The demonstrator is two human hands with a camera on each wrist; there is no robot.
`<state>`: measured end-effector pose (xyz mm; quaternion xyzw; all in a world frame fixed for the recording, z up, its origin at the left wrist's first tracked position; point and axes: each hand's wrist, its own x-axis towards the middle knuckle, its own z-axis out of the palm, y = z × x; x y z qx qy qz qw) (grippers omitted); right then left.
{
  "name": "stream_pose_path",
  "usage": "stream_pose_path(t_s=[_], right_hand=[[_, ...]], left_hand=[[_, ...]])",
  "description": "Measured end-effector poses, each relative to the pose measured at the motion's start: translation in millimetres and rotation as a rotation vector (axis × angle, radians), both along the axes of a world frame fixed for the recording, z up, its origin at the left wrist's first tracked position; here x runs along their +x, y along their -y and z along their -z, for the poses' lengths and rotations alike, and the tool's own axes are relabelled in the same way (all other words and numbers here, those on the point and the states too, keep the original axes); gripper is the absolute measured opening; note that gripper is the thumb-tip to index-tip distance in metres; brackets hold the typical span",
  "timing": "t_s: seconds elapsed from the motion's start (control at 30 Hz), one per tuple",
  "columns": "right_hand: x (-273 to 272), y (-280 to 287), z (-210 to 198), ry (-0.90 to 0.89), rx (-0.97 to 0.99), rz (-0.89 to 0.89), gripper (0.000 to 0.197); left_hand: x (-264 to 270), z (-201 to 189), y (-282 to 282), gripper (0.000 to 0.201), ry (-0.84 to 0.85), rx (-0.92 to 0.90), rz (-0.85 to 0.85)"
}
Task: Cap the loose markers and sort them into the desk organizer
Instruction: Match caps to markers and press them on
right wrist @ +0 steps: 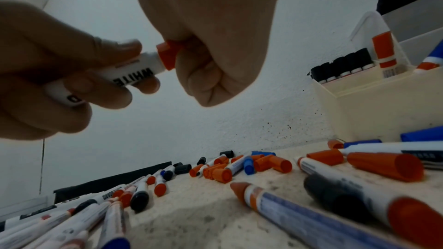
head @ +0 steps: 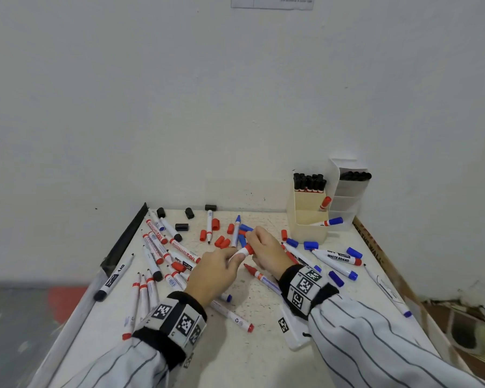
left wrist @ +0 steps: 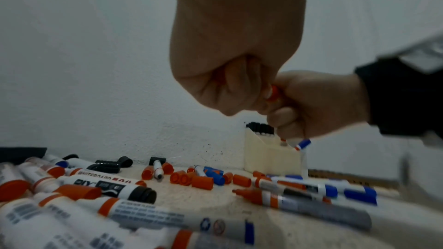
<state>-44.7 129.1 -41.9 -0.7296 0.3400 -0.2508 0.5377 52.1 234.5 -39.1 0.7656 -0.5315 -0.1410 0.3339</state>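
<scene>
Left hand (right wrist: 55,75) fingers (right wrist: 120,44) wrapped around a white marker (right wrist: 134,71), right hand (right wrist: 210,44) fingers curled tight on its red cap (right wrist: 167,54), marker tip hidden inside the cap, both held above the table (head: 252,354), beige organizer (head: 305,219) at back right, its far compartments hard to see.

White painted wall (head: 179,93) rising behind the work surface, marked with small dark specks near its base. Sheet of paper (head: 272,1) fixed to the wall at the top edge of the head view, its print too small to read. Black strip (head: 126,236) along the table's left edge. Red patch (head: 65,301) on the floor at left.
</scene>
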Motion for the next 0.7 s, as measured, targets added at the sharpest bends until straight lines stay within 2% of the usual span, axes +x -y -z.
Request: stream_pose_path(t_s=[0.07,0.1,0.2,0.23,0.27,0.37,0.4,0.47,0.57,0.63,0.7], right_hand=[[-4.1,-4.4,2.8,0.048,0.006,-0.009,0.024],[-5.7,-6.0,5.0,0.062,0.013,0.0,0.024],[-7.3,-6.2,9.5,0.042,0.043,0.048,0.024],[-7.4,-5.8,9.4,0.037,0.052,0.054,0.025],[-7.9,-5.3,9.3,0.036,0.055,0.053,0.025],[-12.1,-6.0,6.3,0.082,0.042,0.029,0.025],[-13.5,-5.9,5.8,0.104,0.041,0.021,0.025],[-15.1,-4.4,3.5,0.107,0.049,0.017,0.026],[-15.4,-1.1,-1.0,0.047,0.067,0.011,0.026],[-16.3,-0.8,-3.6,0.024,0.074,-0.003,0.025],[-18.4,-2.5,-5.6,0.037,0.074,-0.035,0.025]], left_hand=[[0.2,-1.6,1.0,0.037,-0.077,0.049,0.02],[0.2,-1.8,1.7,0.038,-0.042,0.065,0.026],[-4.5,-2.4,0.8,0.035,0.252,0.064,0.022],[-6.8,-1.2,0.4,0.035,0.287,0.057,0.018],[-8.4,-0.1,1.4,0.036,0.265,0.064,0.021],[-9.2,0.3,6.6,0.043,-0.062,0.073,0.042],[-9.9,-0.7,7.5,0.044,-0.112,0.067,0.044],[-13.1,-3.3,7.8,0.041,-0.019,0.062,0.034],[-18.2,-7.4,5.0,0.031,0.291,0.066,0.007],[-18.4,-7.2,6.7,0.031,0.285,0.072,0.017],[-16.5,-5.2,9.8,0.037,0.109,0.084,0.042]])
